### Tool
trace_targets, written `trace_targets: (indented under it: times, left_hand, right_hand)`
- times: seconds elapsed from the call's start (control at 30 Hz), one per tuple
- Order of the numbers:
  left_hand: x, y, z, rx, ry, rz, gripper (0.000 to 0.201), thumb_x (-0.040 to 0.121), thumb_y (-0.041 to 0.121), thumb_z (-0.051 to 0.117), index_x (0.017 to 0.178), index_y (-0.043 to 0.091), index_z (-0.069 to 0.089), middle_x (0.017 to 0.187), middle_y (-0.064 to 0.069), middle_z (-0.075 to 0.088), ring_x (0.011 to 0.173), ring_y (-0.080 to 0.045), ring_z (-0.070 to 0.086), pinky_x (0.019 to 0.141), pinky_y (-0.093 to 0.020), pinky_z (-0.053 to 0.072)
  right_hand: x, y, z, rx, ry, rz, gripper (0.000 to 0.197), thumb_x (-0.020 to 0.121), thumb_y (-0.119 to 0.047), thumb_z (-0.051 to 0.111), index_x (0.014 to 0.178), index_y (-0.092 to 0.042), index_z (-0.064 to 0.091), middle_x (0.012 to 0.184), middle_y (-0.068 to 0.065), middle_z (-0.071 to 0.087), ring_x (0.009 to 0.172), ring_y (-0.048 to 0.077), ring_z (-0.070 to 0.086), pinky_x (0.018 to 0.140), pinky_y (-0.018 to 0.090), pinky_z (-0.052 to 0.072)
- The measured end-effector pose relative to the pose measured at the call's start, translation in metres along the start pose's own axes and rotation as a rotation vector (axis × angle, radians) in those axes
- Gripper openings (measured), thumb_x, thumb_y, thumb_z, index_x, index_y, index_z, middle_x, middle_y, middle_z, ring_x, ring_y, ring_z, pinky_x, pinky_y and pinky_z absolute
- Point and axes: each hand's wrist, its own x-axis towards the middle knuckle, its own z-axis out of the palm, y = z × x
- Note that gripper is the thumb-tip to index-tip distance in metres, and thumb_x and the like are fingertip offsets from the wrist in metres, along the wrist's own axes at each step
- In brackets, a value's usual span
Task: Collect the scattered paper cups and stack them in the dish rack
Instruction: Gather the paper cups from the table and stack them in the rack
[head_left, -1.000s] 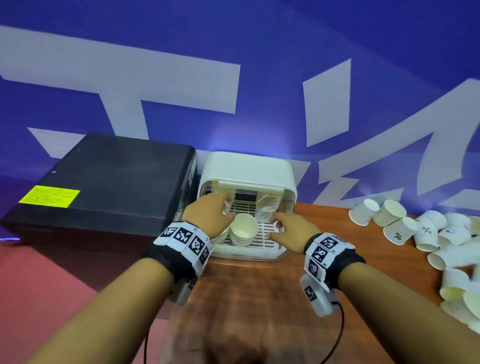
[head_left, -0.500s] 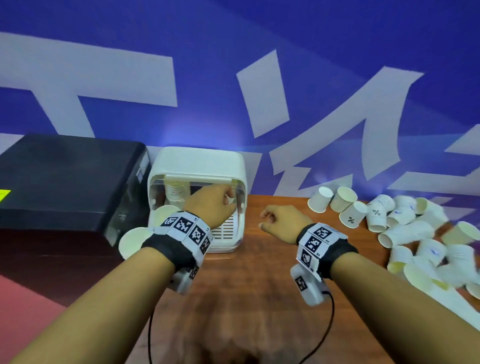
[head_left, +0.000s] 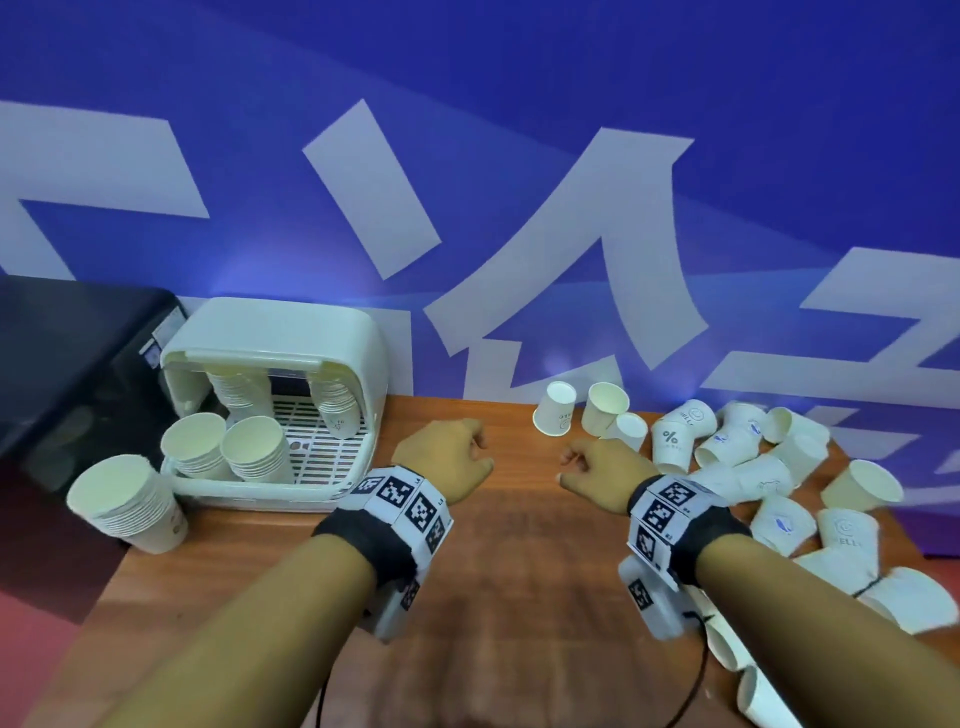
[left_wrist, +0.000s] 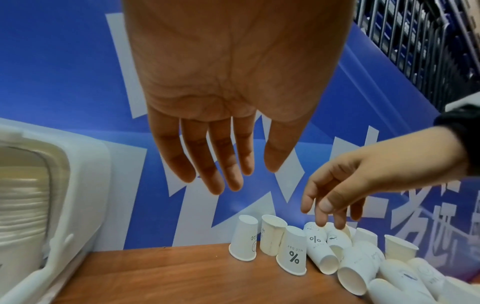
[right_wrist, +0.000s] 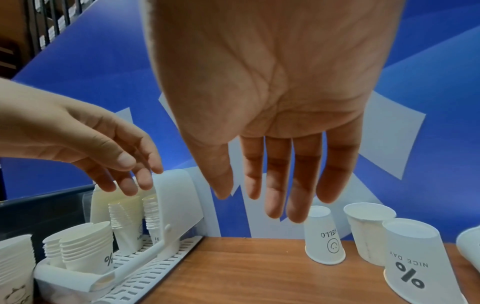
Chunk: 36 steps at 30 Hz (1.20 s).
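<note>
At the far left of the head view a stack of cups (head_left: 127, 506) is standing on the table (head_left: 519, 597) just outside the dish rack (head_left: 270, 374), which is sitting at centre left and already holding several nested stacks (head_left: 254, 449) on its slotted tray. Right of it, the left hand (head_left: 447, 457) is hovering over bare wood, fingers loose and spread, grasping nothing. Next to it the right hand (head_left: 602, 465) is hanging likewise released and empty, nearest an upturned cup (head_left: 556, 415). Further right, the scattered paper cups (head_left: 753, 457) are lying in a jumble along the right edge. They look light, thin-walled and easily crushed, so pinching gently near the stiffer rolled rim seems wisest.
</note>
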Motion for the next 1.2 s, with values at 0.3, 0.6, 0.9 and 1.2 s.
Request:
trace_targets:
  times: [0.3, 0.6, 0.9, 1.2]
  left_hand:
    - [0.061, 0.023, 0.003, -0.009, -0.041, 0.064, 0.028, 0.087, 0.035, 0.056, 0.115, 0.028, 0.056, 0.105, 0.007, 0.064, 0.097, -0.016, 0.060, 0.087, -0.037, 0.052]
    - [0.111, 0.049, 0.018, 0.040, -0.054, 0.036, 0.042, 0.088, 0.033, 0.058, 0.129, 0.026, 0.047, 0.124, 0.001, 0.057, 0.111, -0.020, 0.057, 0.093, -0.039, 0.049]
    - [0.171, 0.086, 0.047, 0.050, -0.078, -0.045, 0.054, 0.087, 0.032, 0.060, 0.135, 0.025, 0.037, 0.133, -0.003, 0.047, 0.118, -0.023, 0.052, 0.096, -0.038, 0.046]
    - [0.233, 0.077, 0.092, 0.099, -0.147, -0.111, 0.074, 0.085, 0.031, 0.063, 0.147, 0.024, 0.023, 0.152, 0.000, 0.030, 0.135, -0.026, 0.036, 0.108, -0.041, 0.036]
  right_hand:
    - [0.024, 0.030, -0.027, -0.063, 0.016, 0.083, 0.040, 0.087, -0.041, 0.056, 0.125, -0.028, 0.051, 0.113, -0.001, 0.060, 0.105, 0.019, 0.057, 0.093, 0.034, 0.047]
    - [0.066, 0.081, -0.058, -0.098, 0.043, 0.153, 0.057, 0.087, -0.037, 0.057, 0.138, -0.023, 0.037, 0.130, 0.005, 0.055, 0.117, 0.025, 0.054, 0.097, 0.037, 0.044]
    - [0.125, 0.122, -0.066, 0.012, 0.039, 0.202, 0.070, 0.083, -0.045, 0.060, 0.142, -0.023, 0.030, 0.136, 0.011, 0.042, 0.120, 0.033, 0.051, 0.098, 0.042, 0.044]
    - [0.190, 0.143, -0.030, 0.036, 0.045, 0.234, 0.084, 0.079, -0.054, 0.063, 0.143, -0.015, 0.024, 0.138, 0.010, 0.039, 0.125, 0.032, 0.045, 0.098, 0.040, 0.039]
